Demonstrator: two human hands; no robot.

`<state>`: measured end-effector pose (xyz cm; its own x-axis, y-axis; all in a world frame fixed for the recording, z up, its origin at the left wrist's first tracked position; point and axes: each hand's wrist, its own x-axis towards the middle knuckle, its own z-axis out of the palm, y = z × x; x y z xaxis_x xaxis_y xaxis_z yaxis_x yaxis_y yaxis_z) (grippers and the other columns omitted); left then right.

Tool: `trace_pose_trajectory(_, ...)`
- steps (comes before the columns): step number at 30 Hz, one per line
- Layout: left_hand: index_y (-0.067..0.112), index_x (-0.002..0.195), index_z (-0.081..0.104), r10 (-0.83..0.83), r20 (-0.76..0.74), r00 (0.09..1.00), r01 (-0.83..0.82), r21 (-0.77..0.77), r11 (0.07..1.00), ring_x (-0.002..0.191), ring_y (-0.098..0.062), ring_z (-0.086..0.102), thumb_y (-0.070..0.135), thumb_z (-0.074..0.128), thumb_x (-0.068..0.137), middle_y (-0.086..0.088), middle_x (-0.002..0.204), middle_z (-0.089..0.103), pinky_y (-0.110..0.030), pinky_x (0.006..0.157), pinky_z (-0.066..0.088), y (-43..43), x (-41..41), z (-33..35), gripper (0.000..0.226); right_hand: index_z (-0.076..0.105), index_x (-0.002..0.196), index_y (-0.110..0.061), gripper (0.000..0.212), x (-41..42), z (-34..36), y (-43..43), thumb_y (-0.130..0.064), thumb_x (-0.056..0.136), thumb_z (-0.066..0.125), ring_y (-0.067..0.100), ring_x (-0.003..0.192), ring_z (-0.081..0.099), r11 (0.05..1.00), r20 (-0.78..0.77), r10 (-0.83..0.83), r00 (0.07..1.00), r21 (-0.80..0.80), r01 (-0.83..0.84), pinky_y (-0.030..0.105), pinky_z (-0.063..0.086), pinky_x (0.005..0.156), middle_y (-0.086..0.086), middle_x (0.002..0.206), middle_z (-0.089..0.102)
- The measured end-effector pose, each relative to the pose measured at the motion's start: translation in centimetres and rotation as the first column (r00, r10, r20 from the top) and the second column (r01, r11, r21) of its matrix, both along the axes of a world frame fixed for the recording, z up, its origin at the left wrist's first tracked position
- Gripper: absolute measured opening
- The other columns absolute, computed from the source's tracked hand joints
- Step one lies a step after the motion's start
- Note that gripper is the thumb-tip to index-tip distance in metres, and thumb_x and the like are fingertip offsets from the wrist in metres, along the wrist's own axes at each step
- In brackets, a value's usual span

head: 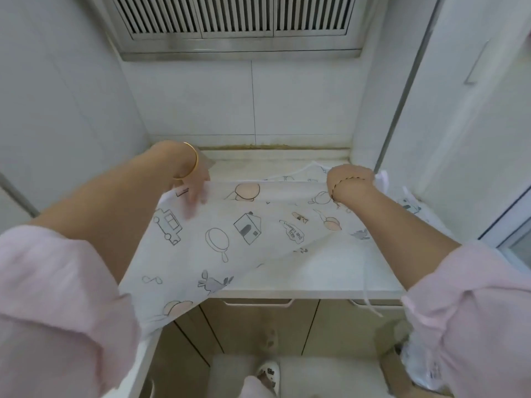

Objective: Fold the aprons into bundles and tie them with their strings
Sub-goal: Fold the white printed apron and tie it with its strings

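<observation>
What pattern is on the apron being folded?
White apron with outline cartoon doodles: house, truck, pan, peach mushrooms. Head view shows it.

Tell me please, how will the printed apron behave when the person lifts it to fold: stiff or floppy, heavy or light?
Probably floppy: the apron drapes over the counter edge and sags between the left hand and right hand. Likely light, since the fabric looks thin. Its string dangles loose and may snag.

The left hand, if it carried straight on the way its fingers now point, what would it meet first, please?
The left hand points down and slightly forward; its fingers already lie on the printed apron, so cloth first, then probably the countertop beneath. Depth there is unclear.
</observation>
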<state>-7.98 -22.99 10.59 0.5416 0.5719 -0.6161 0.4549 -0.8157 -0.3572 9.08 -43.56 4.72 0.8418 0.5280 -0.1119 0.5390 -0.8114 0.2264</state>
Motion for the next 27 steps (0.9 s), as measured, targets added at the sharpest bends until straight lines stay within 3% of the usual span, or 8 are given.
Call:
trace_pose_trajectory(3,0.022,0.090,0.053,0.011,0.050,0.999,-0.016,0.109,0.994,0.067,-0.015,0.054,0.022,0.062,0.089,-0.001,0.092,0.060,-0.018,0.047,0.043,0.2,0.0,1.4,0.009,0.054,0.079,-0.015,0.012,1.4,1.8,1.0,-0.010,0.088,0.048,0.020,0.084,0.048,0.998,0.055,-0.004,0.998,-0.056,0.007,0.030,0.032,0.077,-0.001,0.090,0.053)
trace_pose_trajectory(5,0.021,0.079,0.052,0.076,0.071,0.995,-0.088,0.179,0.980,0.062,-0.013,0.051,0.025,0.057,0.092,-0.002,0.089,0.059,-0.021,0.056,0.045,1.6,0.9,0.9,0.015,0.053,0.077,-0.017,0.013,1.9,2.2,1.9,-0.011,0.087,0.048,0.017,0.075,0.046,0.995,0.114,0.010,0.993,-0.098,0.001,0.029,0.030,0.075,-0.004,0.080,0.052)
trace_pose_trajectory(8,0.008,0.114,0.062,0.038,0.190,0.981,-0.083,0.232,0.969,0.097,-0.026,0.063,0.015,0.056,0.091,-0.010,0.113,0.065,-0.036,0.087,0.049,4.9,3.2,-1.8,0.025,0.053,0.078,-0.017,0.009,3.3,2.0,4.3,-0.011,0.084,0.052,0.018,0.079,0.050,0.993,0.265,0.065,0.962,-0.109,-0.037,0.030,0.031,0.080,-0.004,0.076,0.052)
trace_pose_trajectory(11,0.006,0.125,0.052,-0.020,0.402,0.915,-0.104,0.284,0.953,0.113,-0.031,0.056,0.008,0.050,0.090,-0.012,0.122,0.058,-0.036,0.074,0.040,6.9,5.2,-5.0,0.035,0.050,0.082,-0.018,0.011,5.8,0.7,6.3,-0.008,0.081,0.053,0.023,0.100,0.053,0.989,0.367,0.144,0.919,-0.095,-0.117,0.033,0.035,0.090,-0.001,0.093,0.061)
trace_pose_trajectory(15,0.010,0.126,0.053,-0.039,0.339,0.940,-0.036,0.212,0.977,0.120,-0.031,0.052,0.003,0.048,0.090,-0.010,0.127,0.055,-0.043,0.088,0.046,10.5,8.6,-10.9,0.037,0.050,0.077,-0.017,0.033,10.3,-2.7,9.5,0.011,0.070,0.035,0.022,0.092,0.053,0.950,0.445,0.312,0.839,-0.139,-0.280,0.033,0.040,0.088,0.000,0.089,0.062)
trace_pose_trajectory(17,0.009,0.123,0.055,-0.027,0.359,0.933,-0.033,0.160,0.987,0.117,-0.029,0.055,0.001,0.047,0.089,-0.010,0.123,0.058,-0.041,0.092,0.046,12.4,10.1,-14.0,0.035,0.056,0.083,-0.016,0.059,12.3,-4.4,11.2,0.014,0.058,0.011,0.023,0.094,0.053,0.927,0.421,0.372,0.827,-0.217,-0.306,0.034,0.041,0.090,0.000,0.091,0.060)
trace_pose_trajectory(21,0.014,0.116,0.055,-0.051,0.403,0.914,0.001,0.124,0.992,0.108,-0.027,0.057,0.000,0.044,0.088,-0.006,0.114,0.060,-0.035,0.088,0.042,16.1,13.7,-19.2,0.032,0.056,0.107,-0.014,0.030,15.8,-8.2,16.0,-0.006,0.079,0.051,0.024,0.103,0.050,0.922,0.315,0.336,0.888,-0.302,-0.242,0.040,0.036,0.099,0.003,0.105,0.057)
trace_pose_trajectory(27,0.016,0.117,0.051,-0.071,0.389,0.918,0.078,0.000,0.997,0.104,-0.025,0.057,0.001,0.039,0.090,-0.004,0.111,0.060,-0.033,0.089,0.038,18.8,17.2,-24.3,0.034,0.033,0.136,-0.012,0.054,15.4,-15.9,22.1,-0.006,0.083,0.046,0.029,0.122,0.041,0.894,0.042,0.439,0.898,-0.121,-0.431,0.047,0.022,0.112,0.008,0.129,0.046)
